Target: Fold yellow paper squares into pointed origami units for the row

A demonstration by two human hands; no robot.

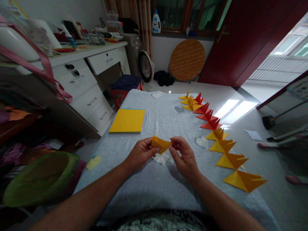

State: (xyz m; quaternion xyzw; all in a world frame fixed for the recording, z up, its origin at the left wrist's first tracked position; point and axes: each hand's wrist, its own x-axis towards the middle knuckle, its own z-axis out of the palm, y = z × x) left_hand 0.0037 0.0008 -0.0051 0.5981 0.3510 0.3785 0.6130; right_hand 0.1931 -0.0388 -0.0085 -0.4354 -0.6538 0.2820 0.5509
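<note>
A small piece of folded yellow paper [160,144] is held up above the cloth in the middle of the view. My left hand [142,152] pinches its left side between thumb and fingers. At the paper's pointed right end, the fingertips of my right hand [183,157] are closed on the tip. To the left lies a stack of square paper [127,121] with a yellow sheet on top. Along the right side stands a row of folded paper birds, with yellow ones [232,160] nearer me, red ones [209,119] beyond, and more yellow ones [190,102] at the far end.
A pale patterned cloth [158,112] covers the table. Behind it are a stool [126,82], a washing machine with its round door [145,66] ajar, and a round wooden board [187,59]. A white desk [81,83] and a green-lined basket [40,176] stand left.
</note>
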